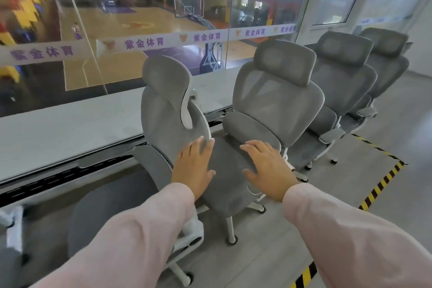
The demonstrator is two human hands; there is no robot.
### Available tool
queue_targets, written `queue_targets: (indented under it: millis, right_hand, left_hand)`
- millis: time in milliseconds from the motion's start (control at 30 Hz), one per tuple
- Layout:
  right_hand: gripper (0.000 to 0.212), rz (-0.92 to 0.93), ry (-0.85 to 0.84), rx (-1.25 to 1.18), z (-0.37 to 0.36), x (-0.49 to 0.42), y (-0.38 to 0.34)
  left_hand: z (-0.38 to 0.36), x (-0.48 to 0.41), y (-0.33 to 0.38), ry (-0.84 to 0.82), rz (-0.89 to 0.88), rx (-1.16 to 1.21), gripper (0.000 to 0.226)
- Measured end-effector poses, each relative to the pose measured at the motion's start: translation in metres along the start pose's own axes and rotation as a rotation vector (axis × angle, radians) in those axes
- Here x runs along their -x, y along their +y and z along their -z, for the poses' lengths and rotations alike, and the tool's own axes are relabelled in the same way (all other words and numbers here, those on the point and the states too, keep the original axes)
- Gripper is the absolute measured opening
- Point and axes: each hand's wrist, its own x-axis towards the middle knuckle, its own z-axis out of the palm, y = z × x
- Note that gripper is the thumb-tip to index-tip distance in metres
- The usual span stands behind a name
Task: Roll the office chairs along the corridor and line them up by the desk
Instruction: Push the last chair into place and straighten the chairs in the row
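Several grey mesh office chairs with white frames stand in a row along a glass wall. The nearest full chair (168, 110) is turned sideways, its seat (226, 170) facing me. My left hand (195, 166) lies flat with straight fingers on the left of that seat, near the backrest's edge. My right hand (268, 168) rests flat on the seat's right side. Neither hand grips anything. A second chair (278, 91) stands right behind it, then a third chair (343, 72) and a fourth chair (383, 54) farther right. Another chair's seat (105, 213) sits at lower left, partly hidden by my sleeve.
The glass wall (140, 30) with a white banner runs along the left, overlooking a basketball court. A dark floor track (70, 175) runs at its base. Yellow-black hazard tape (383, 182) marks the grey floor on the right. A white chair part (14, 224) shows at far left.
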Motion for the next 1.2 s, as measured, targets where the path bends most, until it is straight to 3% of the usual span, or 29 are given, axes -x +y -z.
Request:
queue_targets:
  millis: [167, 267, 567, 800, 1000, 1100, 1200]
  right_hand:
    - [0.058, 0.144, -0.045, -0.007, 0.000, -0.043, 0.025]
    - [0.058, 0.247, -0.068, -0.024, 0.000, -0.066, 0.039]
    - [0.053, 0.463, -0.133, -0.121, -0.016, -0.116, 0.057]
    - [0.066, 0.430, 0.005, -0.338, -0.027, -0.132, 0.029]
    - [0.072, 0.355, -0.077, -0.558, -0.027, -0.126, -0.004]
    - [0.071, 0.376, -0.089, -0.572, -0.026, -0.118, -0.025]
    - [0.065, 0.340, -0.046, -0.495, -0.025, -0.105, -0.042]
  left_hand:
    - [-0.014, -0.027, 0.012, -0.086, 0.167, 0.040, 0.066]
    - [-0.015, -0.033, 0.023, -0.052, 0.214, 0.031, 0.060]
    - [-0.010, -0.005, 0.043, 0.020, 0.482, 0.060, 0.085]
    - [0.007, 0.061, 0.039, -0.007, 0.616, -0.057, 0.083]
    - [0.023, 0.109, 0.034, -0.021, 0.667, -0.290, 0.084]
    - [0.016, 0.119, 0.032, 0.071, 0.716, -0.373, 0.076]
    - [0.015, 0.126, 0.026, 0.075, 0.800, -0.308, 0.068]
